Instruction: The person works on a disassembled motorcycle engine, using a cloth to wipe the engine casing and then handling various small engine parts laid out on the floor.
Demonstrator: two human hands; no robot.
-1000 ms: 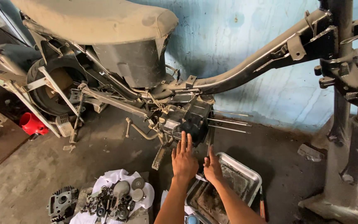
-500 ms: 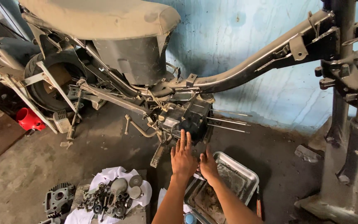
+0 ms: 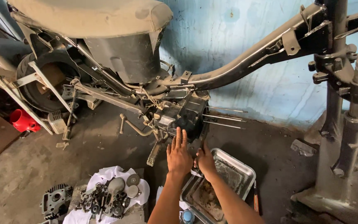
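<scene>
While the engine block (image 3: 181, 114) hangs low in the stripped motorcycle frame (image 3: 245, 62), under the point where the sloping frame tube meets the seat box, it sits straight ahead of us and just above our hands. Its long axis runs left to right across our view, and the bare cylinder studs (image 3: 224, 118) stick out from its right end, pointing to our right and nearly level. Our left hand (image 3: 179, 154) is the nearer of the two: it lies flat, fingers spread wide and pointing up, with the fingertips touching the lower face of the block, holding nothing. Our right hand (image 3: 206, 159) sits just beside it to the right and a little lower, at the bottom right corner of the block; its fingers look loosely curled, and we cannot tell whether they pinch some small part or are bare.

Below our right forearm a greasy metal tray (image 3: 245, 172) rests on the concrete floor (image 3: 42, 166), partly under the studs. To the left of our left arm a white cloth (image 3: 104, 176) is spread out with gears and small parts (image 3: 108, 197) heaped on it, and a finned cylinder part (image 3: 54, 201) lies at its left edge. A kick lever (image 3: 154, 153) hangs down from the block just left of our left hand. Farther off, the rear wheel (image 3: 42, 83) stands to the left, a red cup (image 3: 21, 122) sits by it, and the front fork (image 3: 353, 124) rises at the far right against the blue wall (image 3: 237, 33).
</scene>
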